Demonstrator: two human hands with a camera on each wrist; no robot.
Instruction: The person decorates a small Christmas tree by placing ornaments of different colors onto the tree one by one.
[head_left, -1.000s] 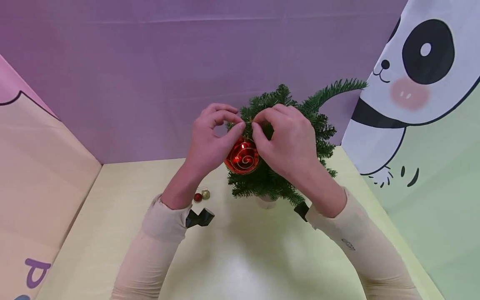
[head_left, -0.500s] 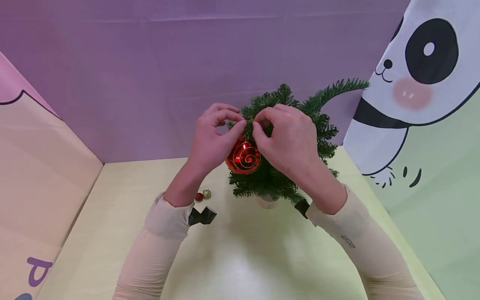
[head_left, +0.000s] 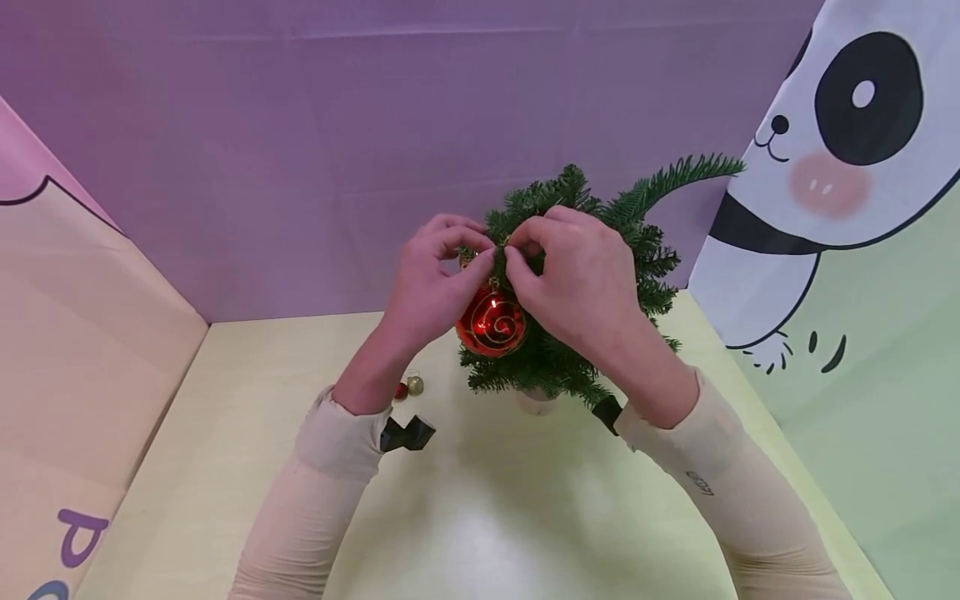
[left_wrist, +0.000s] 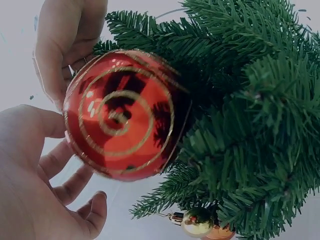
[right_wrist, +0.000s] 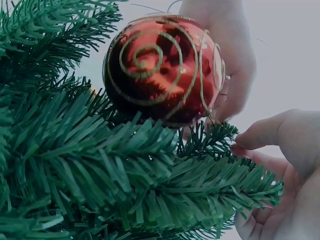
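A large shiny red Christmas bauble (head_left: 491, 323) with gold glitter spirals hangs at the front left of a small artificial Christmas tree (head_left: 555, 358). My left hand (head_left: 435, 279) pinches thumb and index finger just above the bauble, at its thin gold hanging string. Close beside it, my right hand (head_left: 577, 267) also pinches there, by a green branch tip (right_wrist: 220, 132). The string itself is barely visible now. In the left wrist view the bauble (left_wrist: 122, 117) hides the fingertips of my left hand (left_wrist: 35, 170). My right hand (right_wrist: 295, 170) shows beside the branch tip in the right wrist view.
A small red bauble (head_left: 401, 391) and a small gold one (head_left: 416, 385) lie on the pale table (head_left: 480, 517), left of the tree's pot (head_left: 536, 403). Another gold bauble (left_wrist: 197, 222) shows among the branches. A purple backdrop (head_left: 300, 167) stands behind; a panda-print panel (head_left: 832, 200) stands right.
The red bauble has dropped slightly and shifted a little right. The gold string, stretched between my fingertips earlier, hardly shows now. My left hand has moved slightly right and down.
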